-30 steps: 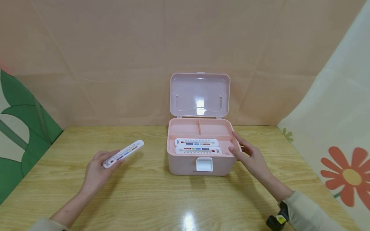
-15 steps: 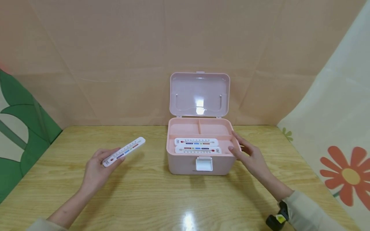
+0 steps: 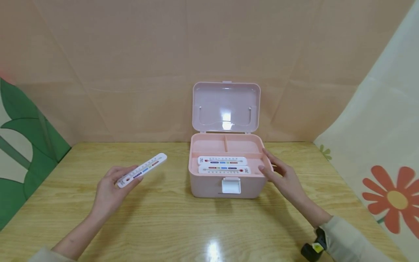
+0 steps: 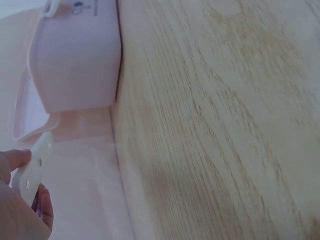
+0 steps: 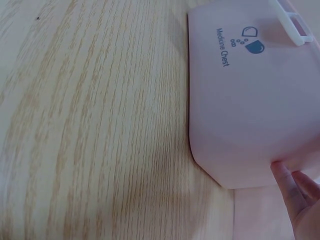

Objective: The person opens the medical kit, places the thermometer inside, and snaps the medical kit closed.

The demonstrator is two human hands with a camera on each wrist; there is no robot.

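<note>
My left hand (image 3: 109,189) pinches a flat white thermometer (image 3: 142,170) with a printed scale and coloured bands, held above the table left of the box. The left wrist view shows its pale back (image 4: 34,167) between thumb and fingers. A pink medicine box (image 3: 209,187), marked "Medicine Chest" on its front, stands with its lid (image 3: 226,102) raised. Two similar thermometers, one at the rear (image 3: 222,161) and one in front (image 3: 224,170), lie side by side in the tray's long front compartment. At the box's right edge my right hand (image 3: 286,178) grips the rim, fingers against the side wall.
Two smaller compartments (image 3: 243,144) lie at the back of the tray. The box's white latch (image 3: 231,185) hangs at its front. Wood-grain table (image 3: 170,225) spreads around it. A beige cloth (image 3: 137,72) hangs behind, with a flower-printed cloth (image 3: 386,145) on the right.
The thermometer in my left hand has risen slightly and shifted a little right. My right hand and the box have stayed in place.
</note>
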